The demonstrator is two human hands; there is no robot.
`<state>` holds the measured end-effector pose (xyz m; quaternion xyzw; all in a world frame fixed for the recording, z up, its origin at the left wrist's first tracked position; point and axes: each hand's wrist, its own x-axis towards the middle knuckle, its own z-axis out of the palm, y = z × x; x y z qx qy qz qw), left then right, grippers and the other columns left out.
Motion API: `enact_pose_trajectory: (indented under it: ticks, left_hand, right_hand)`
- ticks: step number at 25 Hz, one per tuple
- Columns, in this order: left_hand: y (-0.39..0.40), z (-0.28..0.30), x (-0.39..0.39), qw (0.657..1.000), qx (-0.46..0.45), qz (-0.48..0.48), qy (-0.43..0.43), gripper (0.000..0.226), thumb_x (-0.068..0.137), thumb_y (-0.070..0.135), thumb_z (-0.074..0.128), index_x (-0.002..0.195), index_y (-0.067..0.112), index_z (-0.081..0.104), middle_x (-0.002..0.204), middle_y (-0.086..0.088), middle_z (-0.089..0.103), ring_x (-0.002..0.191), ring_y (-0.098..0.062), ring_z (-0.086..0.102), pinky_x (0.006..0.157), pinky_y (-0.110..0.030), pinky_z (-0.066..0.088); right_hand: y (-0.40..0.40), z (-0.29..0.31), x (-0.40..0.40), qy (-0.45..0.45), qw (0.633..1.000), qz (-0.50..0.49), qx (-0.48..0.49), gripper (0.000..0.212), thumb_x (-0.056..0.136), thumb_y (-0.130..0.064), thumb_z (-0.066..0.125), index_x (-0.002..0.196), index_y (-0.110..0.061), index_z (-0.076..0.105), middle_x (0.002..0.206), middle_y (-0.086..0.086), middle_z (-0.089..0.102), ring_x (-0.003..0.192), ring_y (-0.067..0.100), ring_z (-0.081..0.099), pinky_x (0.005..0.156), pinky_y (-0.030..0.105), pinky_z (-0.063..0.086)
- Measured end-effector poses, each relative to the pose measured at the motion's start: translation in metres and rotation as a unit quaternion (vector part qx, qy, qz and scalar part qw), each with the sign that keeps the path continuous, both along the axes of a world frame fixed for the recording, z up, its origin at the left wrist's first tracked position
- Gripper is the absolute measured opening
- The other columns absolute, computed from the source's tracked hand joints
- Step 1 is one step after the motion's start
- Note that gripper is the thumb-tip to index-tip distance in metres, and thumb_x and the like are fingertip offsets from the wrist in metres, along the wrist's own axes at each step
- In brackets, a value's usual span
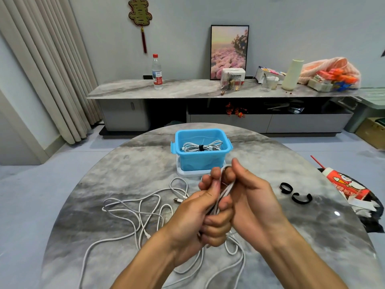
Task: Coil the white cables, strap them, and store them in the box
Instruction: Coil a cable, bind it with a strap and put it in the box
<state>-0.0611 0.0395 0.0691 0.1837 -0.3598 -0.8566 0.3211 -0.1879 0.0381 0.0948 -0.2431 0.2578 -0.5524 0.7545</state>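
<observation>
1 head view, looking forward and down, close over round table [145,155].

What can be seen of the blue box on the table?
The blue box looks like translucent plastic, rectangular with rounded corners, with latch tabs on both sides and no lid on. It stands upright on a white tray-like base at the far middle of the round table. Inside lies one coiled white cable bound by a black strap.

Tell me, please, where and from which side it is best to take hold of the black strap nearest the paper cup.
Probably pinch the black strap across its curled band from above, with the right hand, which is nearer. The strap lies loose on the table, curled into a small ring whose wall stands up, so fingers can close on it; the second strap lies apart.
</observation>
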Motion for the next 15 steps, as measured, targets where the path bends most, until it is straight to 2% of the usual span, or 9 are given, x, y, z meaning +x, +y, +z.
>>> enact_pose_trajectory:
  ticks: [3,5,7,9,11,12,14,15]
  left_hand:
    - [0.001,0.004,-0.005,0.999,0.014,0.002,0.037,0.027,0.095,0.036,0.052,0.081,0.014,0.06,0.055,0.007,0.029,0.043,-0.002,0.019,0.038,-0.013,0.019]
    - [0.002,0.004,-0.008,0.999,-0.013,0.038,-0.002,0.025,0.093,0.034,0.053,0.078,0.015,0.062,0.055,0.007,0.029,0.042,-0.001,0.02,0.038,-0.012,0.02]
    - [0.002,0.003,-0.009,0.99,-0.077,0.084,-0.082,0.029,0.092,0.039,0.051,0.071,0.021,0.059,0.054,0.008,0.03,0.041,-0.001,0.02,0.038,-0.013,0.022]
    - [0.003,0.0,-0.004,0.97,-0.138,0.138,-0.146,0.033,0.095,0.043,0.05,0.068,0.025,0.057,0.053,0.009,0.03,0.042,-0.004,0.022,0.042,-0.016,0.026]
    - [0.004,0.0,0.004,0.962,-0.128,0.198,-0.135,0.035,0.097,0.043,0.05,0.069,0.024,0.055,0.053,0.008,0.028,0.043,-0.005,0.021,0.041,-0.017,0.025]
    - [0.004,0.002,0.008,0.964,-0.107,0.223,-0.096,0.032,0.096,0.04,0.049,0.07,0.022,0.055,0.053,0.008,0.026,0.042,-0.004,0.019,0.038,-0.016,0.022]
    - [-0.001,0.007,0.014,0.961,-0.072,0.266,-0.011,0.028,0.095,0.035,0.045,0.075,0.017,0.054,0.054,0.007,0.025,0.041,-0.003,0.019,0.035,-0.015,0.016]
    - [-0.004,0.01,0.017,0.958,-0.054,0.28,0.021,0.028,0.096,0.034,0.044,0.077,0.016,0.053,0.054,0.007,0.025,0.04,-0.002,0.02,0.034,-0.014,0.015]
  right_hand:
    - [-0.002,0.008,-0.003,-0.019,0.999,-0.048,-0.006,0.034,0.089,-0.034,0.055,0.06,-0.017,0.05,0.064,-0.001,0.049,0.061,0.017,0.056,0.076,0.033,0.047]
    - [-0.003,0.007,-0.003,-0.002,0.997,-0.078,-0.009,0.033,0.087,-0.032,0.055,0.059,-0.017,0.045,0.06,-0.001,0.042,0.055,0.015,0.05,0.075,0.033,0.043]
    - [-0.007,0.004,-0.006,0.022,0.996,-0.076,-0.048,0.033,0.087,-0.032,0.054,0.059,-0.017,0.047,0.06,0.0,0.046,0.059,0.016,0.053,0.075,0.034,0.042]
    - [-0.011,-0.001,-0.014,0.09,0.986,-0.052,-0.13,0.034,0.091,-0.035,0.052,0.065,-0.014,0.057,0.073,0.008,0.063,0.076,0.02,0.065,0.078,0.037,0.048]
    - [-0.015,-0.012,-0.017,0.171,0.97,0.003,-0.173,0.036,0.094,-0.038,0.048,0.088,-0.009,0.067,0.099,0.013,0.072,0.096,0.025,0.067,0.085,0.035,0.054]
    - [-0.015,-0.019,-0.014,0.21,0.961,0.055,-0.173,0.035,0.095,-0.037,0.048,0.1,-0.007,0.066,0.104,0.008,0.073,0.102,0.026,0.066,0.086,0.031,0.055]
    - [-0.011,-0.036,-0.006,0.306,0.914,0.18,-0.198,0.03,0.094,-0.033,0.061,0.11,-0.008,0.065,0.1,-0.002,0.074,0.102,0.018,0.067,0.085,0.022,0.051]
    - [-0.009,-0.043,-0.004,0.365,0.873,0.234,-0.222,0.033,0.092,-0.037,0.066,0.104,-0.007,0.067,0.093,-0.002,0.074,0.092,0.012,0.068,0.082,0.019,0.049]
